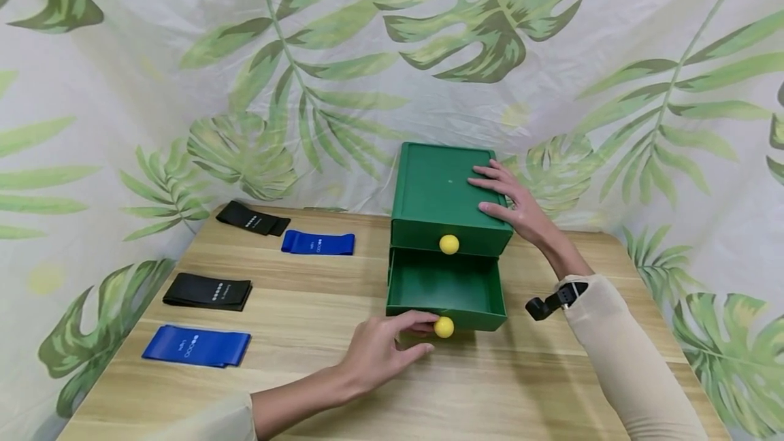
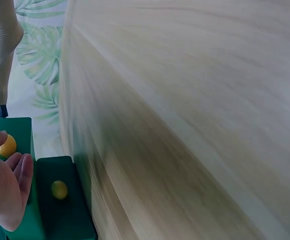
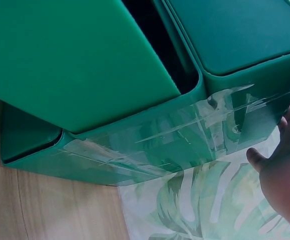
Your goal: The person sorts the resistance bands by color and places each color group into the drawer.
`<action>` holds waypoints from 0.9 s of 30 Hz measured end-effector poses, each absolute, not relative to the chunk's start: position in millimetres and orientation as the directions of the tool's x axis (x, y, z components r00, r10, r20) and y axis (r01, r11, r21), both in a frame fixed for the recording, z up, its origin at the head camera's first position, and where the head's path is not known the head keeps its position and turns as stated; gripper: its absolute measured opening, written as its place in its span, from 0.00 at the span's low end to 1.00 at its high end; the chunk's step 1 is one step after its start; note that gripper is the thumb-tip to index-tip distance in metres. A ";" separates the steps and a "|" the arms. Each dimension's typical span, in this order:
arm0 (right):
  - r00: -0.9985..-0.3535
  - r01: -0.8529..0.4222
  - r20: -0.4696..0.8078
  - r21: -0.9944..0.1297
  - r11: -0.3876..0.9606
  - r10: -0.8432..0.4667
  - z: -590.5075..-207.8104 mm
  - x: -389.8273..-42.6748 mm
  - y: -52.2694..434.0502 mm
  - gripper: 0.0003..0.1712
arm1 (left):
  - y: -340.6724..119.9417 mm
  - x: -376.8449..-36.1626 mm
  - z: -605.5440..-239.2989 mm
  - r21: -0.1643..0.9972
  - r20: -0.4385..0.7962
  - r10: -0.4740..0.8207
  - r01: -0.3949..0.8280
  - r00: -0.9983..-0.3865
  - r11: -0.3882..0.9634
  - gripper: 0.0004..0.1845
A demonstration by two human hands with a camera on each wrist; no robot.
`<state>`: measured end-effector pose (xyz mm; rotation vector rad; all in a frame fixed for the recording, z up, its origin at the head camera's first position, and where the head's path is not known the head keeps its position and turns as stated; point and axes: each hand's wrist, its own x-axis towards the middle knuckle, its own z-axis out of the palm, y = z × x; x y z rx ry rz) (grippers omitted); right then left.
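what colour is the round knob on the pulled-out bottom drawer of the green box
Yellow: the round knob on the open green plastic drawer shows best in the head view, pinched by the left hand.

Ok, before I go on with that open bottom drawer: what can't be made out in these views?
- Head view: the top drawer is closed, its contents hidden.
- Head view: print on the blue bands and black bands is too small to read.
- Left wrist view: the table is motion-blurred; the left hand is cut off by the edge.
- Right wrist view: the right hand is cut off at the corner.
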<state>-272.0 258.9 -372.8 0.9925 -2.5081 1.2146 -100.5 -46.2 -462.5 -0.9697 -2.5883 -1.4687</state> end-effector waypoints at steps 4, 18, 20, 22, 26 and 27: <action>-0.759 -0.641 0.429 -0.629 0.441 -0.490 -372.2 -272.2 258.6 0.28 | -59.1 -100.3 -462.9 0.747 0.261 0.553 0.529 -0.791 0.404 0.19; -0.749 -0.653 0.440 -0.620 0.436 -0.496 -373.8 -271.8 258.1 0.27 | -110.4 -122.3 -468.8 0.688 0.173 0.734 0.613 -0.657 0.387 0.13; -0.748 -0.654 0.441 -0.620 0.434 -0.497 -373.4 -271.8 257.7 0.27 | -119.5 -129.2 -466.5 0.692 0.145 0.766 0.618 -0.626 0.373 0.13; -0.750 -0.651 0.439 -0.621 0.435 -0.496 -373.0 -272.1 258.1 0.27 | -129.0 -136.1 -463.4 0.698 0.108 0.795 0.615 -0.596 0.367 0.14; -0.755 -0.646 0.433 -0.623 0.441 -0.493 -372.7 -272.8 259.4 0.27 | -147.1 -148.6 -456.3 0.694 0.052 0.828 0.617 -0.558 0.372 0.16; -0.757 -0.644 0.431 -0.624 0.443 -0.492 -372.7 -273.0 259.8 0.27 | -151.4 -151.2 -454.0 0.693 0.038 0.830 0.613 -0.557 0.380 0.16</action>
